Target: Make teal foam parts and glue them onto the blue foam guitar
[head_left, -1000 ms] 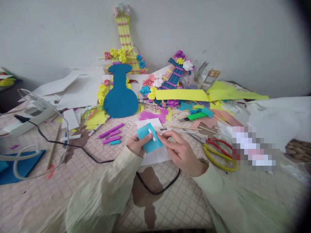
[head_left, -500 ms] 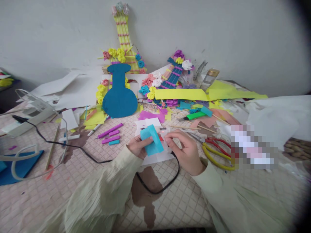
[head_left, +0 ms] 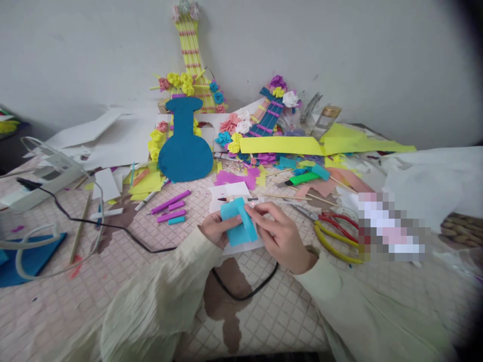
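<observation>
My left hand grips a light blue piece of crepe-like paper, its thumb pressed flat across the front. A strip along the paper's right side is folded over. At the upper end of that fold, my right hand has thumb and forefinger closed on the edge. Under and behind the hands lies a white sheet. A device with a small red light sits there too, mostly covered by the hands and paper. A black cable loops out below them.
A blue guitar-shaped cutout leans on flower-covered pieces at the back. Purple strips lie to the left. Rightward are a green cutter, red-handled pliers and yellow-handled scissors. A power strip stands far left.
My right hand has moved left and up onto the light blue paper and now pinches its folded edge. The left hand and paper have shifted slightly right.
</observation>
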Demonstrator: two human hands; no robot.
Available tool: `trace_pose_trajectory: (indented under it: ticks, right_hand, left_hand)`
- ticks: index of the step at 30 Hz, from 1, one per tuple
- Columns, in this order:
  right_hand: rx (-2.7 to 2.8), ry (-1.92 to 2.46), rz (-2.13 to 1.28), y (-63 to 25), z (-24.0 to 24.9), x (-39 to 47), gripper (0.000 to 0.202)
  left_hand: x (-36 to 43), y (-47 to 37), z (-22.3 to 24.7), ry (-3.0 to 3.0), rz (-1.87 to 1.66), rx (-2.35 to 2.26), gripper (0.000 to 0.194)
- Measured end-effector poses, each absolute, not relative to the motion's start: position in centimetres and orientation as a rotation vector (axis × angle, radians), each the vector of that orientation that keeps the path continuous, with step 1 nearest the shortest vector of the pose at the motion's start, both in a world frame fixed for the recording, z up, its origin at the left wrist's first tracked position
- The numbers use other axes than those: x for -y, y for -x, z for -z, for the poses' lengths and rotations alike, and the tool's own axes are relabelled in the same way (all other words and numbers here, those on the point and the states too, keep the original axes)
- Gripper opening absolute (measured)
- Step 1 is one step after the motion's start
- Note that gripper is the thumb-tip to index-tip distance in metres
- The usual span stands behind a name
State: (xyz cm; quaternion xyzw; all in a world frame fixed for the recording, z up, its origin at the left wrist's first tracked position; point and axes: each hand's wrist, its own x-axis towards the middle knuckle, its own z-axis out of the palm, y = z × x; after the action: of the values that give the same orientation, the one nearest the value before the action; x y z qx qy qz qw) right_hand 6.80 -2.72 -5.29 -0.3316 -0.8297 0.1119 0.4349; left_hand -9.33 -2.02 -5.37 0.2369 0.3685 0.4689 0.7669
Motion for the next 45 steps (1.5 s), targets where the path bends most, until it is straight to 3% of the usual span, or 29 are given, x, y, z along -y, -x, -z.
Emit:
trace_pose_trajectory:
  ticks: [10,18,31,37,45]
  right_hand:
    - [2.242,0.904,-0.045,-7.0,5.2,2.8,0.052]
    - [1.901,0.878,-0.772,-6.5,5.1,2.8,0.050]
    - [1.743,0.854,-0.813,-6.3,4.7,3.4,0.040]
    - [1.379,1.022,-1.240,-6.4,4.6,3.1,0.015]
    - [1.171,0.916,-1.459,-6.5,4.7,3.2,0.022]
  left_hand:
    - [1.9,9.4,5.0,-0.523,-1.035,-0.852,0.026]
    - [1.8,9.5,5.1,-0.500,-1.029,-0.876,0.027]
    - [2.2,9.5,5.2,-0.544,-1.022,-0.783,0.022]
    - [2.3,9.1,5.3,-0.516,-0.916,-0.688,0.031]
    - [2.7,8.7,4.3,-0.424,-0.814,-0.589,0.032]
